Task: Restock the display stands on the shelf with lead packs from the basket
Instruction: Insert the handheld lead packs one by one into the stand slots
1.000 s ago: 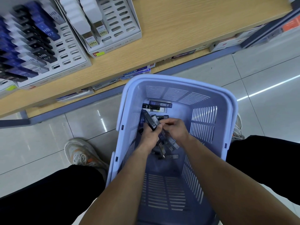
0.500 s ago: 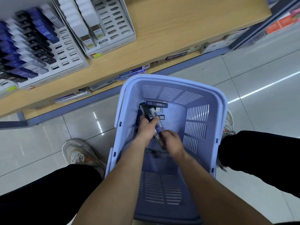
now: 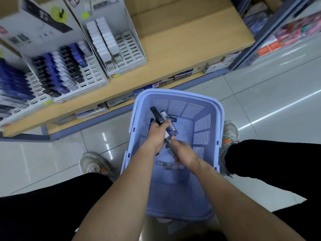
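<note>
Presently, I log:
- Left hand: fingers curled tight round held packs. Bundle fanned, upper ends poking toward far wall of basket.
- Right hand: fingers curled, pinching bundle's lower end. My reading: squaring stack so one hand can carry it.
- Bundle lies across left palm, above basket floor.
- Loose packs lie on basket floor just beneath right hand.
- Display stand on shelf: unfilled slots on right side, well apart from hands.

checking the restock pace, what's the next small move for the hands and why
Probably slide the pack pinched by the right hand into the bundle the left hand grips; both meet inside the basket, with loose packs left on its floor.
</note>
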